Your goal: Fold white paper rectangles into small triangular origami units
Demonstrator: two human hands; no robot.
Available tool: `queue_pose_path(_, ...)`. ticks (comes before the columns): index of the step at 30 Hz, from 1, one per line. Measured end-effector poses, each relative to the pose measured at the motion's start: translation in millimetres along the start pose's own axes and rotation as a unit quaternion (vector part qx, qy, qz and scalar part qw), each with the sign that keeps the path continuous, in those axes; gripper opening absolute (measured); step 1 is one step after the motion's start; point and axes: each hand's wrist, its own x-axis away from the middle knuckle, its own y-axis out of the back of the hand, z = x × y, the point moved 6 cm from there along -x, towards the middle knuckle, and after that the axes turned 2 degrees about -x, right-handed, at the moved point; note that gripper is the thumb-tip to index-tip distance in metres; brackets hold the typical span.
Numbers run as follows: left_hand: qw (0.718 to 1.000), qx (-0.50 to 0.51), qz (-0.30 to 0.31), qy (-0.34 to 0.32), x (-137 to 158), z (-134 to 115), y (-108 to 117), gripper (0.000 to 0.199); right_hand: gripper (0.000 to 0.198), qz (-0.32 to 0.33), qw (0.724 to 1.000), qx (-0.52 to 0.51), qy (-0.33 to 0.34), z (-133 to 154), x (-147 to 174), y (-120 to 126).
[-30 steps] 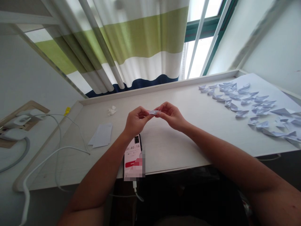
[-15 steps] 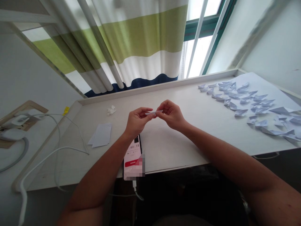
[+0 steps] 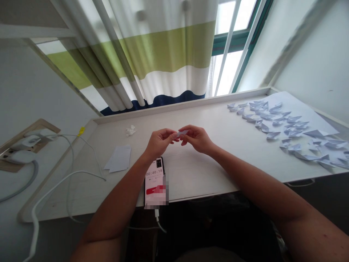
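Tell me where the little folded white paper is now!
In the head view, the little folded white paper is just right of centre, held between the bare left hand and bare right hand, beyond and right of the black-edged rectangular phone.

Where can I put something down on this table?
Bare table shows between the phone and the right forearm, and between the right hand and the folded papers. The right end is crowded with those papers; white cables cross the left end.

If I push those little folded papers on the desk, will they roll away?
The folded papers probably won't roll: they have pointed ends and flat sides. They look thin, so they're likely light and might slide easily.
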Motion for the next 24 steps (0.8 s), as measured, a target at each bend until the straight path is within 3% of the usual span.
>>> queue_pose_path(8,0.995,0.066,0.025,0.071,-8,-30,-5,0.037,0.044,-0.020,1.000,-0.002,0.009,33,0,7)
queue_pose_path(12,0.991,0.091,0.021,0.098,-22,-45,-26,0.033,0.033,-0.023,0.998,0.051,0.017,55,9,26)
queue_pose_path(19,0.989,0.068,0.094,0.093,-55,-58,-114,0.034,0.017,-0.141,0.966,0.208,0.061,89,49,107)
queue_pose_path(24,0.976,0.025,0.178,0.127,-75,-50,-187,0.033,0.009,-0.168,0.944,0.284,-0.003,92,84,176)
